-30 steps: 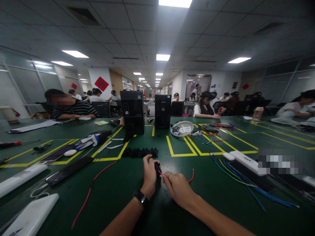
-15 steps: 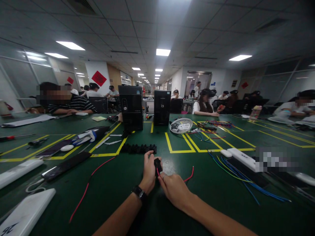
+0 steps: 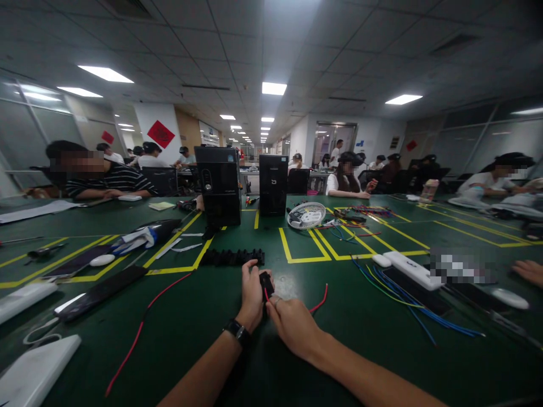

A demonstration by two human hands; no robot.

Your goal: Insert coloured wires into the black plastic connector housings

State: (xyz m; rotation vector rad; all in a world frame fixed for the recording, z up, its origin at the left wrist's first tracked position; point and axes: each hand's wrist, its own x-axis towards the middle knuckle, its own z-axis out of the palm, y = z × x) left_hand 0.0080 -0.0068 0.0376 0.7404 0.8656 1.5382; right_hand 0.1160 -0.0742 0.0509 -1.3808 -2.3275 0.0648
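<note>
Close in front of me, my left hand (image 3: 251, 297) is closed around a small black block-shaped part (image 3: 266, 281), thumb and fingers on its sides. My right hand (image 3: 294, 328) pinches a red wire (image 3: 319, 301) right at the near face of that part. The wire's other end sticks out beyond my right knuckles. Whether the wire tip sits inside the part is hidden by my fingers. Just past my left fingertips lies a row of similar black parts (image 3: 232, 257). Another red wire (image 3: 142, 323) lies loose on the table to the left.
Two black computer towers (image 3: 218, 186) stand ahead on the green table (image 3: 271, 373). A white basket (image 3: 306, 216) is behind right. Blue and green wires (image 3: 407, 299) lie near a white power bank (image 3: 413, 270). Phones and a white box (image 3: 40, 370) occupy the left. A co-worker's hand (image 3: 528, 270) shows at right.
The view has turned slightly right, so everything sits further left. A co-worker's hand has come in at the right edge. My hands keep the same hold on the black part and red wire.
</note>
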